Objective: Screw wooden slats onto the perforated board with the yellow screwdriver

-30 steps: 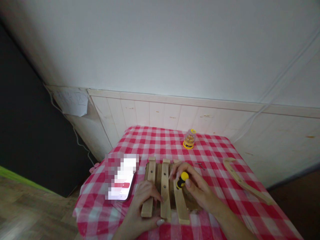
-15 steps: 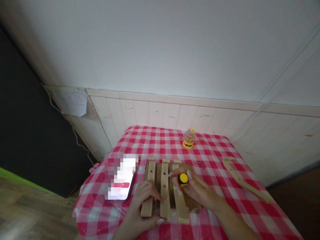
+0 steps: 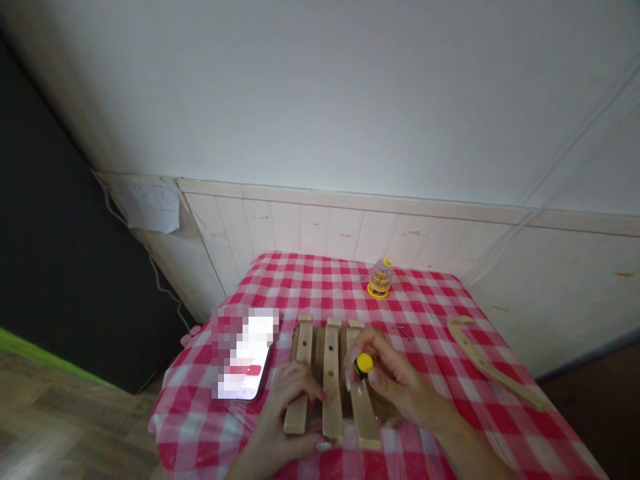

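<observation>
A slatted wooden piece (image 3: pixel 330 373) with three pale slats lies on the red-and-white checked tablecloth (image 3: pixel 320 287). My left hand (image 3: pixel 287 407) presses down on the near ends of the left and middle slats, fingers curled over the wood. My right hand (image 3: pixel 387 377) is closed around a small screwdriver with a yellow-and-black handle (image 3: pixel 364 364), held upright over the right slat. The tip is hidden by my fingers.
A phone (image 3: pixel 246 360) with a lit screen lies left of the slats. A yellow-based clear holder of bits (image 3: pixel 379 279) stands farther back. A curved wooden part (image 3: pixel 487 367) lies at the right, small dark screws (image 3: pixel 401 329) near the slats. A panelled wall borders the table behind.
My right hand has turned around the screwdriver handle, fingers shifting their grip. The left hand has stayed on the slats.
</observation>
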`<state>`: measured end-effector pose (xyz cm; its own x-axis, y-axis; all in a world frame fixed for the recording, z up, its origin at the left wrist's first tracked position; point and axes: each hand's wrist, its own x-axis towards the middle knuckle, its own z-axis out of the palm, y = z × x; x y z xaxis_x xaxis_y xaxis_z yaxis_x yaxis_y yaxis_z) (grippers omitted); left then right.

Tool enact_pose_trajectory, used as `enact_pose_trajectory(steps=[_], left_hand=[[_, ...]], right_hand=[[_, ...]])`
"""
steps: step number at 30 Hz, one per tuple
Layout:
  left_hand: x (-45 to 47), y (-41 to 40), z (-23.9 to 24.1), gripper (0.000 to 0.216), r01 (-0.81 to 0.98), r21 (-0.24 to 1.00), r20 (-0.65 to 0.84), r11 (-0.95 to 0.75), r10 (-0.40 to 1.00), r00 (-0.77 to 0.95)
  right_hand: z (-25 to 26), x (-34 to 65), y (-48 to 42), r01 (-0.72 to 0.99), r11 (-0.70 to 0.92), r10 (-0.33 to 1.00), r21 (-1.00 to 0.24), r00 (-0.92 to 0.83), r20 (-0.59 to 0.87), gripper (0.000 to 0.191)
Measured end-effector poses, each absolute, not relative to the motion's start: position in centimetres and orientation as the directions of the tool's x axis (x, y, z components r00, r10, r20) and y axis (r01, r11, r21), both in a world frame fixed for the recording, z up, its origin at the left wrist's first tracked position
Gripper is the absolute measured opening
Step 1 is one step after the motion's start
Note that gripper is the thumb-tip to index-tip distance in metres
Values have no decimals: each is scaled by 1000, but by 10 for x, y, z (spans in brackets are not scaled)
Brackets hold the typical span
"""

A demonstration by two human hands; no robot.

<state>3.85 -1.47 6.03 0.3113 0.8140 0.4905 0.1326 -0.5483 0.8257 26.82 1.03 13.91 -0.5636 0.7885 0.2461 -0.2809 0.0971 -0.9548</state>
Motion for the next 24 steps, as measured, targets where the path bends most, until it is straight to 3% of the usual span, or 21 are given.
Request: enact_pose_trajectory(steps=[7,11,14,20,24], left_hand=[[38,-14,56,63,114,850,469,-514,838,280],[40,-14,59,60,101,847,483,-522,834,267],[40,-15,63,56,74,833,509,-548,812,287],[40,-15,71,51,41,835,509,-549,798,322],[40,-15,72,51,43,834,510,-550,798,320]], right_hand=[[124,266,15,-254,199,868,-947,-402,290,43],[124,265,17,-388,41,892,-921,-400,209,54],[126,268,19,-429,-40,871,-902,-458,179,45],[131,279,21,-325,212,811,-922,-468,351,27],[142,280,19,-282,226,780,-932,-520,347,26]])
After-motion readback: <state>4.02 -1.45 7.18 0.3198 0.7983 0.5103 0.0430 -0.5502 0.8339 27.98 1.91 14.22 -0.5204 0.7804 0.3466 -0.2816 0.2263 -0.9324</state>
